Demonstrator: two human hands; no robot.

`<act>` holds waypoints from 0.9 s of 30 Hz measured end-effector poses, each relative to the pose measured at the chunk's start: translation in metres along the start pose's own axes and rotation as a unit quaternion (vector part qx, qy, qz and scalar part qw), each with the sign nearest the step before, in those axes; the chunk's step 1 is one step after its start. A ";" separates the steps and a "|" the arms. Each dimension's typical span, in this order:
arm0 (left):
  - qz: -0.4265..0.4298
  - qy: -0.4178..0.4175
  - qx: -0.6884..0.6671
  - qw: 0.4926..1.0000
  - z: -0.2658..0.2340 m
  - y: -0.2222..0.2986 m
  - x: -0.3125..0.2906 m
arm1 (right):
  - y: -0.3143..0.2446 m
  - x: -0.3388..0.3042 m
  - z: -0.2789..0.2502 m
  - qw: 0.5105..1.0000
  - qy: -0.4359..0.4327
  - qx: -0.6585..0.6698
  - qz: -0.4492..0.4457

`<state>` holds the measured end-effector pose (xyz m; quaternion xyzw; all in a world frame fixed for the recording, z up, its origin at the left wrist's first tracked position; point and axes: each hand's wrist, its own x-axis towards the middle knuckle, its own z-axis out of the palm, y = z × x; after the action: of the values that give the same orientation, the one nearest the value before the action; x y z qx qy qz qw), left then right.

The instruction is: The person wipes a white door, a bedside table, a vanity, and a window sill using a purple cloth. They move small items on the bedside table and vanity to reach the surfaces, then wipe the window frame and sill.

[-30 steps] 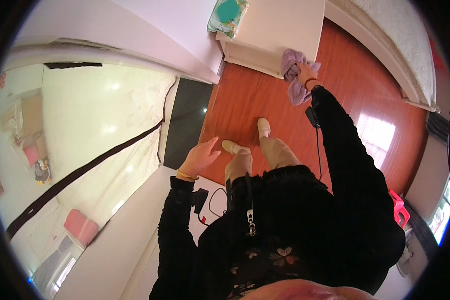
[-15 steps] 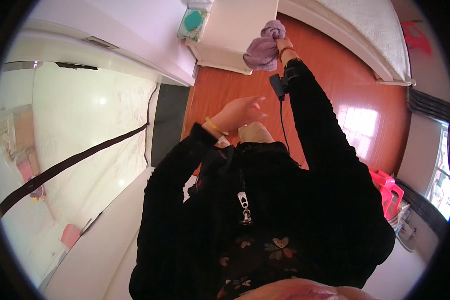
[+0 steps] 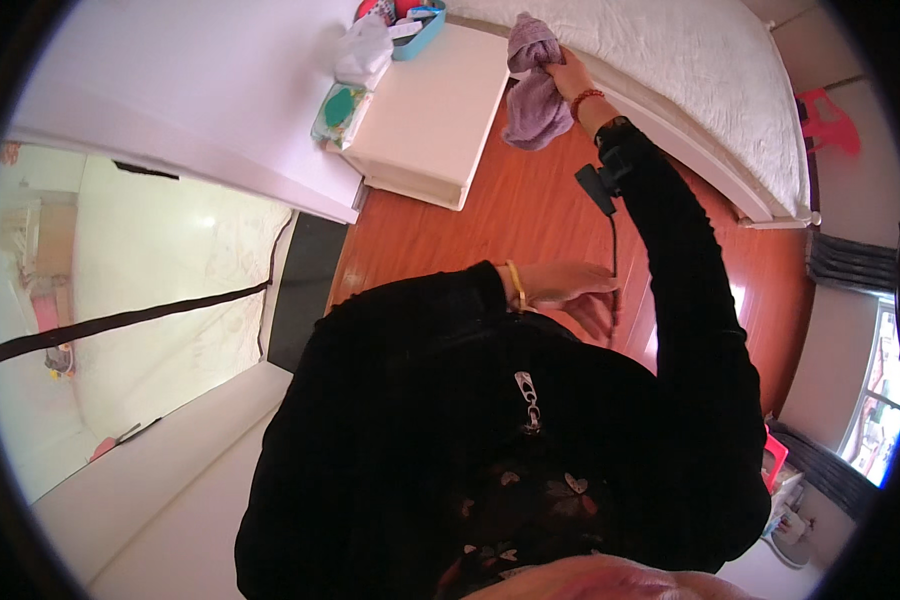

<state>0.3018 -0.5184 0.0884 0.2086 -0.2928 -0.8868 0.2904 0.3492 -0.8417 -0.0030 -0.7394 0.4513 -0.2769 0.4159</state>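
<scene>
A crumpled purple cloth (image 3: 537,110) hangs from my right hand (image 3: 570,78), whose fingers are closed around its middle. That arm stretches far forward, between the edge of the bed and the white cabinet. On its wrist are a red beaded bracelet and a small black device (image 3: 598,186) with a cable trailing down. My left hand (image 3: 570,294) is in front of my body, fingers loosely extended and apart, holding nothing that I can see. The cable passes beside its fingertips. A yellow band (image 3: 516,286) circles the left wrist.
The white cabinet (image 3: 430,110) carries a wipes pack (image 3: 340,112), a white plastic bag (image 3: 364,48) and a blue tray (image 3: 425,35). A bed with a white cover (image 3: 670,80) stands at the far right. Left is a pale panel with a dark strip (image 3: 130,325). The floor (image 3: 420,240) is reddish wood.
The view has shifted, showing more of the cabinet and bed. My right hand has carried the cloth up to the bed's edge. The left hand has moved right, close to the cable.
</scene>
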 end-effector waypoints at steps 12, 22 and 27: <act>0.199 -0.082 -0.143 0.966 0.006 0.110 0.108 | -0.095 0.111 -0.029 0.946 -0.134 -0.135 -0.262; 0.096 0.125 -0.023 0.987 -0.106 0.109 0.044 | -0.017 0.149 0.133 0.909 -0.362 -0.055 -0.197; 0.140 0.135 -0.049 0.980 -0.170 0.098 0.052 | 0.039 0.144 0.194 0.900 -0.407 -0.124 -0.091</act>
<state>0.3933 -0.6844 0.0146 0.2687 -0.2332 -0.8144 0.4584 0.5484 -0.9099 -0.1289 -0.8713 0.2036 0.0699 0.4411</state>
